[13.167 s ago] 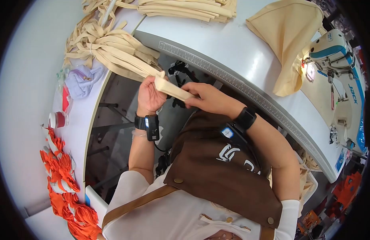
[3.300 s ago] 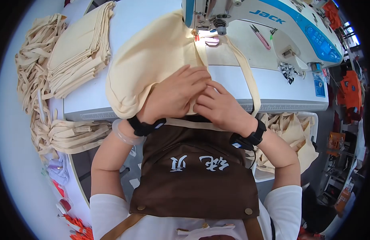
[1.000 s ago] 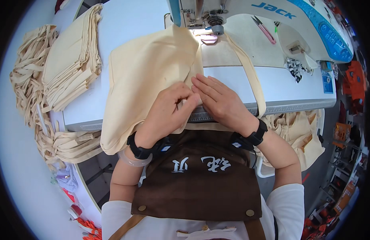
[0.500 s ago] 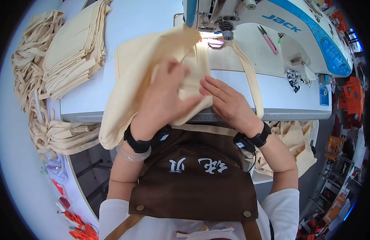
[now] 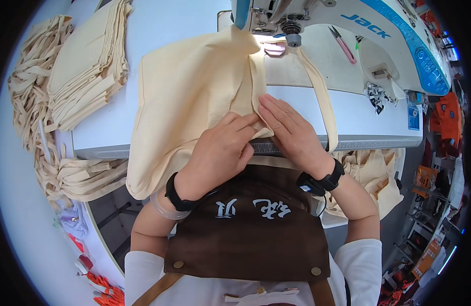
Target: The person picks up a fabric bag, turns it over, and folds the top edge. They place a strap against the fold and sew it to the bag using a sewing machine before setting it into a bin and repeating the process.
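A cream canvas bag (image 5: 189,86) lies over the table's front edge, its upper hem running under the sewing machine's needle area (image 5: 258,43). My left hand (image 5: 220,145) is closed at the bag's hem, with the index finger stretched along the edge and the other fingers curled on the cloth. Flat against the right side of the hem, my right hand (image 5: 291,127) has its fingers straight and close together. A cream strap (image 5: 319,94) loops from the machine down past my right hand.
The sewing machine (image 5: 368,30) stands at the back right. Pink-handled snips (image 5: 343,46) lie on its bed. Stacked canvas pieces (image 5: 90,66) and bundled straps (image 5: 34,76) are at left. More canvas (image 5: 378,178) hangs below the table edge at right.
My left hand has come down from over the bag to the hem beside my right hand. The bag's raised cloth has been laid open to the left. My right hand stays nearly in place.
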The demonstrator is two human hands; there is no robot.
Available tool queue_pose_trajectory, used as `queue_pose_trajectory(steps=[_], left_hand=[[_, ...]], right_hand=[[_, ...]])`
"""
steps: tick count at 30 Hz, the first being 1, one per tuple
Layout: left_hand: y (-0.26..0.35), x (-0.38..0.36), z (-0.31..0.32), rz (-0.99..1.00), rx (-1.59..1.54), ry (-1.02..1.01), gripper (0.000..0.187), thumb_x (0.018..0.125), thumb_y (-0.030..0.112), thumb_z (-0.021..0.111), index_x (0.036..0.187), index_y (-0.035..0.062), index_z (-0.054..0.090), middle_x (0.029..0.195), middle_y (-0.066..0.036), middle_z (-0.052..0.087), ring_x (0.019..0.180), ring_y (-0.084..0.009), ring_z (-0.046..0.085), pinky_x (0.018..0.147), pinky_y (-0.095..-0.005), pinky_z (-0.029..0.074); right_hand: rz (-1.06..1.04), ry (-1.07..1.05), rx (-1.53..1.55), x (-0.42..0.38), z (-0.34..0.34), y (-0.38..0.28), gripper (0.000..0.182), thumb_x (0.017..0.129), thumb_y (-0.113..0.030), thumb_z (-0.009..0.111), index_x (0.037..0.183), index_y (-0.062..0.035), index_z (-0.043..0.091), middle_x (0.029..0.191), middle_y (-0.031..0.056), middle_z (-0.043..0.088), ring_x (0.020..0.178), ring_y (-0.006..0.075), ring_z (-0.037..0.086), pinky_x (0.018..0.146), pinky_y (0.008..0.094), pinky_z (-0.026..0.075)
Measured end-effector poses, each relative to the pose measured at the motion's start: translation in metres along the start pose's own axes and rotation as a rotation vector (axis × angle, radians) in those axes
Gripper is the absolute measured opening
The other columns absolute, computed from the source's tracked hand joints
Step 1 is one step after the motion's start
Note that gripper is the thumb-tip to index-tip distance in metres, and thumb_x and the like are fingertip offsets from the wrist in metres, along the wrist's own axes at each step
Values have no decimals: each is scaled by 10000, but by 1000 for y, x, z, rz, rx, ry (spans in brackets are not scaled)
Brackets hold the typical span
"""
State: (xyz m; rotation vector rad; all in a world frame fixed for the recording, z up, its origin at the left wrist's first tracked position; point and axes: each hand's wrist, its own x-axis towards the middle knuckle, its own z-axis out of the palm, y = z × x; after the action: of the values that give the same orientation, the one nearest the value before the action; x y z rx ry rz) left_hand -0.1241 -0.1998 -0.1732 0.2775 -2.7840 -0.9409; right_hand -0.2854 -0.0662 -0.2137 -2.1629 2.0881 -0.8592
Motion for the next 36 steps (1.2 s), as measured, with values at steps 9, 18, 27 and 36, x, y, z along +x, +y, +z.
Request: queue_pose_trajectory(steps=[9, 18, 27, 36], left_hand=[[-2, 6, 3, -40, -121, 52, 102, 770, 4, 602, 872, 7, 602, 874, -128, 628, 856, -313, 600, 718, -428, 506], [7, 8, 4, -33, -89, 80, 112, 788, -31, 555, 893, -12, 589, 899, -134, 578, 740, -336, 571, 659, -393, 479], [-14, 28, 7, 2, 323, 191, 379, 887, 213, 661, 1205, 21, 587, 1197, -163, 590, 1019, -363, 572, 818, -413, 513], [-27, 51, -11, -312, 417, 296, 1007, 736, 448, 807, 1479, -19, 313, 1283, -216, 510, 1080, -370, 526, 875, -418, 512]], right_hand=[[-6, 3, 68, 6, -2, 1, 561, 786, -38, 683, 1327, -11, 534, 1391, 141, 534, 1308, 292, 511, 1100, 440, 429], [-92, -2, -67, 5, -3, 8, 470, 757, -43, 677, 1218, 21, 606, 1323, 140, 586, 1276, 285, 535, 1089, 461, 427], [-153, 9, -118, 4, -2, 10, 438, 756, -22, 634, 1191, 37, 616, 1295, 174, 598, 1254, 311, 553, 1070, 441, 448], [-155, 45, -94, 3, 0, 10, 151, 695, -41, 647, 828, 29, 635, 1299, 176, 602, 1253, 312, 555, 1032, 426, 480]])
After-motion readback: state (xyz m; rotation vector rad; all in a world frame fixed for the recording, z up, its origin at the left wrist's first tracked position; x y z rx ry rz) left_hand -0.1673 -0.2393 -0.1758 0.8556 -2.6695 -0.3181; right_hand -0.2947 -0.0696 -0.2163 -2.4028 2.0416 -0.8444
